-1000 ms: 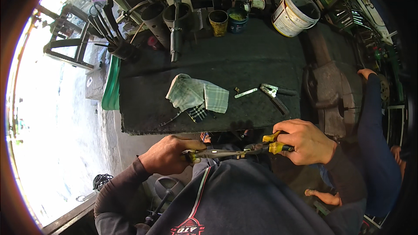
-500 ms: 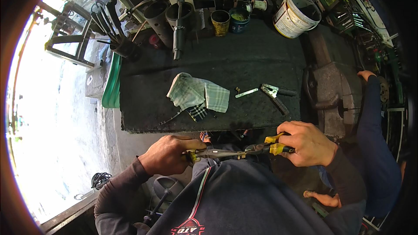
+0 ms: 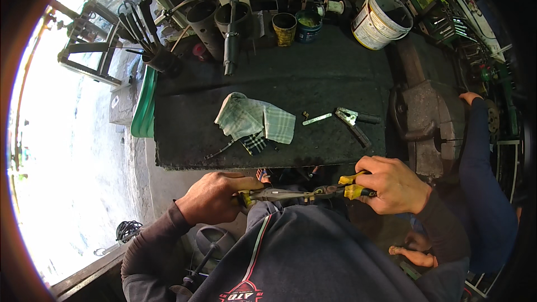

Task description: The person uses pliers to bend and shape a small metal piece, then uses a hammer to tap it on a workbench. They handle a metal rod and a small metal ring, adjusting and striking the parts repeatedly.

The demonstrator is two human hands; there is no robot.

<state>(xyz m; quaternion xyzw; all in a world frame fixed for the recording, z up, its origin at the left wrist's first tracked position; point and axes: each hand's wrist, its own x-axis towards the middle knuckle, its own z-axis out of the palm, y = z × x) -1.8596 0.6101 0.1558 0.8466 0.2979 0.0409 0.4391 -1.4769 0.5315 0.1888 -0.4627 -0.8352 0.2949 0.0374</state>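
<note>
In front of my torso my left hand (image 3: 213, 197) is closed around the yellow grip of a metal-jawed pair of pliers (image 3: 274, 194). My right hand (image 3: 396, 185) grips a second pair of pliers (image 3: 353, 191), its yellow handles slightly spread. The two tools meet nose to nose between my hands. A small brass-coloured bit (image 3: 311, 196) shows where the jaws come together; how it is gripped is too small to tell. On the dark bench beyond lie a checked cloth (image 3: 254, 117), a light flat strip (image 3: 317, 119) and a dark-handled hand tool (image 3: 357, 123).
The dark bench (image 3: 330, 78) spans the middle, with a heavy vise (image 3: 430, 112) at its right. Tins, a white bucket (image 3: 380, 22) and a tool holder (image 3: 159, 61) stand along the back and left. Another person's arm (image 3: 475, 145) reaches in at the right.
My hands and both pliers have shifted very slightly left, still nose to nose. At lower right, more of the other person's bare skin shows.
</note>
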